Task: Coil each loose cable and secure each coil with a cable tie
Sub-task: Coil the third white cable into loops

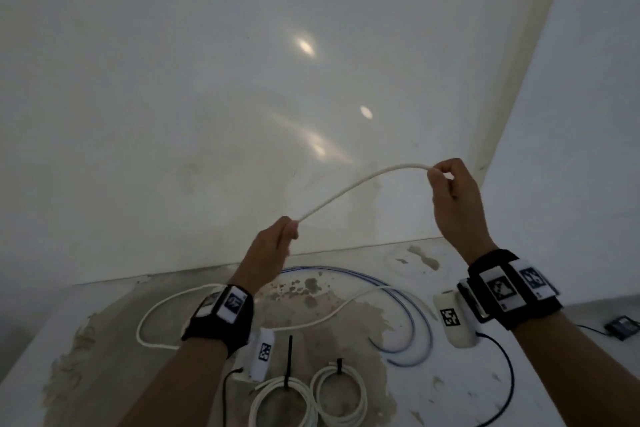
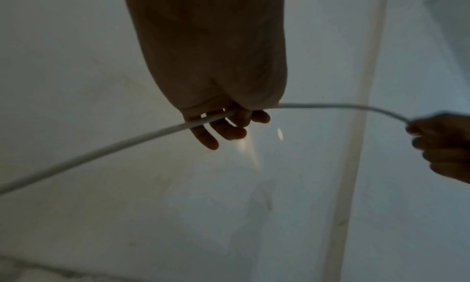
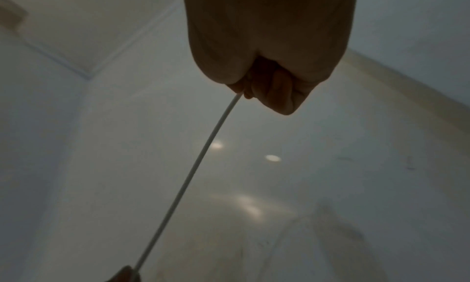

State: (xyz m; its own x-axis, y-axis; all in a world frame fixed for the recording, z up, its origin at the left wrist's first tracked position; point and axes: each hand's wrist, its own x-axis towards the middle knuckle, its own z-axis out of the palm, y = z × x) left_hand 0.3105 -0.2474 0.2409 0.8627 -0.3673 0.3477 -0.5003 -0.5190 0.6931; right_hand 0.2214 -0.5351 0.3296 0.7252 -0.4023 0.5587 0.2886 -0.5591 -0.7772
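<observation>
— Cable end? Hidden inside the right hand [image 1: 450, 191], pinched in its fingers [image 3: 277, 91].

— Left hand [image 1: 273, 246]?

— Curled around the white cable [image 1: 349, 189], held above the table [image 1: 450, 392]; two tied coils [image 1: 311, 395] are cut off below.

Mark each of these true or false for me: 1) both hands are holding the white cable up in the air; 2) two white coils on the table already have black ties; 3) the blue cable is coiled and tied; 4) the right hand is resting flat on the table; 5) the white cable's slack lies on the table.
1) True: the left hand and right hand both grip the white cable, which arcs between them.
2) True: the two white coils near the front edge each carry a black tie.
3) False: the blue cable lies loose in open loops.
4) False: it is raised, fingers curled on the cable.
5) True: it loops across the table.
</observation>
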